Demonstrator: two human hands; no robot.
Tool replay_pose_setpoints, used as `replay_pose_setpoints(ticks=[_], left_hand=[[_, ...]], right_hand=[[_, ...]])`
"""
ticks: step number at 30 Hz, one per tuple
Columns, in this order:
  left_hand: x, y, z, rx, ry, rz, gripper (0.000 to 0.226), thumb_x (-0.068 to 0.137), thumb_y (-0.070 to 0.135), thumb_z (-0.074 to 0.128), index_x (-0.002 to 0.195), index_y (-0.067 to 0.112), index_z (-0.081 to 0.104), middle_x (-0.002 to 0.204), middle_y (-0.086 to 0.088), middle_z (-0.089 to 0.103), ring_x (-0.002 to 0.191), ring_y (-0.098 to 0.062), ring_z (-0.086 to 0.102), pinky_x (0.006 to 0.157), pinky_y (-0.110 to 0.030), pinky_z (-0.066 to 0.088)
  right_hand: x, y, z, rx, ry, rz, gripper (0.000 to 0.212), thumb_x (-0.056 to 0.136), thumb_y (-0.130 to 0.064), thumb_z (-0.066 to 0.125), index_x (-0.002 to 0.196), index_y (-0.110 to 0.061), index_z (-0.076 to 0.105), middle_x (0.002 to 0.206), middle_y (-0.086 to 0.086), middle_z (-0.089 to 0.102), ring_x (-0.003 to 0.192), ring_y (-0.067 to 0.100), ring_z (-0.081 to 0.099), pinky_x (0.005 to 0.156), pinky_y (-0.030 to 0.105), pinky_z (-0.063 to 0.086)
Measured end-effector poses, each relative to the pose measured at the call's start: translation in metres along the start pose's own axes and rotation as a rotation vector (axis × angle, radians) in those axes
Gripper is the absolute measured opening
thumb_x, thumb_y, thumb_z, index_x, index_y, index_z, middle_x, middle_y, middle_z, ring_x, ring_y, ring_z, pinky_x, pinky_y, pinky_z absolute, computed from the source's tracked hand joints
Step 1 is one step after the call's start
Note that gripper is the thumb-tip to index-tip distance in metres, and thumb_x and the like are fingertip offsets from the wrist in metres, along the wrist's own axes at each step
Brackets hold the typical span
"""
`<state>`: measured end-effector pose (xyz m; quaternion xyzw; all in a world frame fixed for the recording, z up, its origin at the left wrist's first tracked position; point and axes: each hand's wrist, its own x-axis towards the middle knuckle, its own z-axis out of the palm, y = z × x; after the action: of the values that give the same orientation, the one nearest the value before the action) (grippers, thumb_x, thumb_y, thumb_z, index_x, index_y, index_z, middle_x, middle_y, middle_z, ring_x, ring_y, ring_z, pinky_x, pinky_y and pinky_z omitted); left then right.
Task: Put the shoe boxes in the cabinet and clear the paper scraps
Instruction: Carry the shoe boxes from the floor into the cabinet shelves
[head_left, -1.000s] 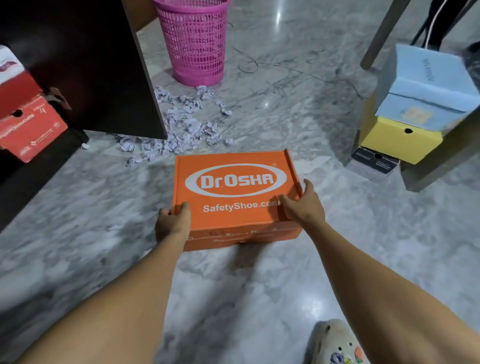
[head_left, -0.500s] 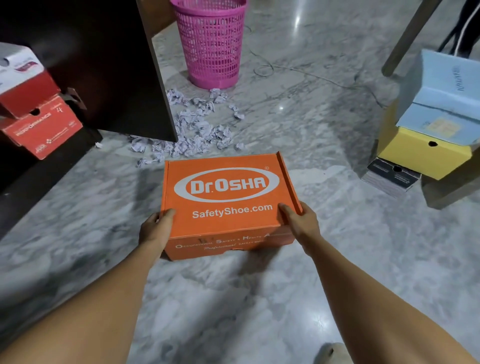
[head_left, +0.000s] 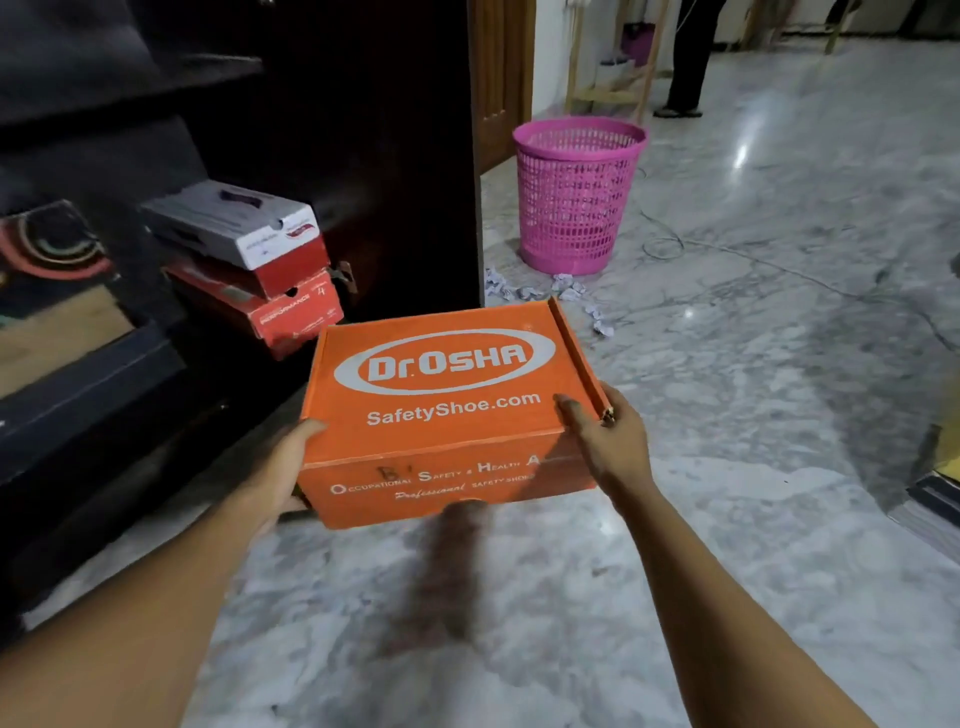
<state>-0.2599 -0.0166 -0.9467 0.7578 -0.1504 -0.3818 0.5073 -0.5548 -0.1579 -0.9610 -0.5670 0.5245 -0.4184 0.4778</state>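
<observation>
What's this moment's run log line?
orange shoe box held by left hand and right hand | cabinet at left | paper scraps on floor

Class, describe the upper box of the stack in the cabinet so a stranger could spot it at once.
Start at the dark cabinet on the left. Inside it sit two stacked shoe boxes; take the upper box. Unlike the red box beneath, it has a grey-and-white lid over a red base.
</observation>
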Motion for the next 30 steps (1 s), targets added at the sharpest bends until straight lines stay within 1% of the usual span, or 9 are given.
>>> replay_pose_setpoints(ticks=[5, 10, 14, 18, 22, 24, 26, 28, 30], left_hand=[[-0.012, 0.06, -0.043, -0.086, 0.1, 0.085, 0.02, 0.089, 0.04, 0.056, 0.099, 0.025, 0.064, 0.093, -0.006, 0.07, 0.09, -0.027, 0.065, 0.091, -0.05, 0.049], [-0.04, 0.125, -0.086, -0.161, 0.156, 0.221, 0.032, 0.084, 0.051, 0.053, 0.086, 0.023, 0.069, 0.084, -0.01, 0.075, 0.082, -0.029, 0.066, 0.09, -0.045, 0.048], [-0.066, 0.172, -0.111, -0.191, 0.225, 0.38, 0.036, 0.097, 0.042, 0.041, 0.08, 0.02, 0.064, 0.061, -0.003, 0.071, 0.071, -0.025, 0.062, 0.078, -0.037, 0.046], [-0.088, 0.213, -0.134, -0.284, 0.346, 0.48, 0.034, 0.087, 0.05, 0.05, 0.079, 0.02, 0.061, 0.072, -0.011, 0.066, 0.061, -0.025, 0.06, 0.062, -0.032, 0.046], [-0.095, 0.263, -0.155, -0.4, 0.471, 0.602, 0.058, 0.056, 0.068, 0.059, 0.09, 0.023, 0.069, 0.091, -0.016, 0.07, 0.078, -0.033, 0.067, 0.074, -0.047, 0.054], [-0.105, 0.292, -0.162, -0.44, 0.584, 0.701, 0.059, 0.062, 0.064, 0.062, 0.099, 0.019, 0.07, 0.096, -0.009, 0.07, 0.088, -0.027, 0.067, 0.08, -0.041, 0.054], [-0.115, 0.32, -0.173, -0.414, 0.702, 0.818, 0.046, 0.081, 0.051, 0.064, 0.108, 0.013, 0.067, 0.102, -0.001, 0.065, 0.094, -0.017, 0.058, 0.081, -0.027, 0.043], [-0.122, 0.344, -0.191, -0.34, 0.822, 0.889, 0.037, 0.092, 0.041, 0.058, 0.11, 0.01, 0.065, 0.099, -0.002, 0.06, 0.092, -0.016, 0.052, 0.079, -0.025, 0.035], [-0.128, 0.366, -0.209, -0.286, 0.906, 0.929, 0.039, 0.092, 0.043, 0.056, 0.105, 0.008, 0.065, 0.095, -0.004, 0.061, 0.088, -0.019, 0.052, 0.075, -0.025, 0.033]], right_hand=[[0.019, -0.066, 0.035, 0.08, -0.079, -0.142, 0.052, 0.079, -0.048, 0.075, 0.125, -0.027, 0.061, 0.11, -0.006, 0.071, 0.093, 0.009, 0.069, 0.09, 0.037, 0.055], [0.03, -0.156, 0.054, 0.138, -0.141, -0.289, 0.05, 0.08, -0.049, 0.073, 0.123, -0.036, 0.053, 0.104, -0.021, 0.059, 0.091, -0.008, 0.056, 0.08, 0.015, 0.04], [0.031, -0.219, 0.061, 0.171, -0.181, -0.396, 0.061, 0.075, -0.053, 0.073, 0.128, -0.036, 0.05, 0.104, -0.022, 0.057, 0.095, -0.001, 0.058, 0.093, 0.029, 0.046], [0.028, -0.267, 0.072, 0.2, -0.208, -0.487, 0.087, 0.066, -0.065, 0.073, 0.141, -0.033, 0.042, 0.123, -0.011, 0.056, 0.113, 0.015, 0.058, 0.102, 0.044, 0.047], [0.025, -0.323, 0.088, 0.228, -0.261, -0.586, 0.093, 0.069, -0.056, 0.077, 0.146, -0.033, 0.031, 0.13, -0.008, 0.049, 0.117, 0.017, 0.055, 0.099, 0.041, 0.049], [0.028, -0.354, 0.099, 0.239, -0.24, -0.632, 0.093, 0.069, -0.058, 0.079, 0.146, -0.035, 0.031, 0.135, -0.006, 0.049, 0.118, 0.017, 0.055, 0.101, 0.044, 0.049], [0.029, -0.386, 0.111, 0.263, -0.223, -0.665, 0.097, 0.064, -0.065, 0.079, 0.144, -0.036, 0.033, 0.135, -0.005, 0.051, 0.118, 0.017, 0.056, 0.102, 0.047, 0.048], [0.03, -0.417, 0.125, 0.297, -0.221, -0.693, 0.103, 0.058, -0.07, 0.077, 0.145, -0.033, 0.035, 0.135, -0.004, 0.052, 0.117, 0.016, 0.057, 0.101, 0.046, 0.049], [0.031, -0.443, 0.139, 0.327, -0.233, -0.727, 0.107, 0.056, -0.072, 0.076, 0.145, -0.03, 0.035, 0.135, -0.003, 0.053, 0.116, 0.016, 0.058, 0.101, 0.045, 0.049]])
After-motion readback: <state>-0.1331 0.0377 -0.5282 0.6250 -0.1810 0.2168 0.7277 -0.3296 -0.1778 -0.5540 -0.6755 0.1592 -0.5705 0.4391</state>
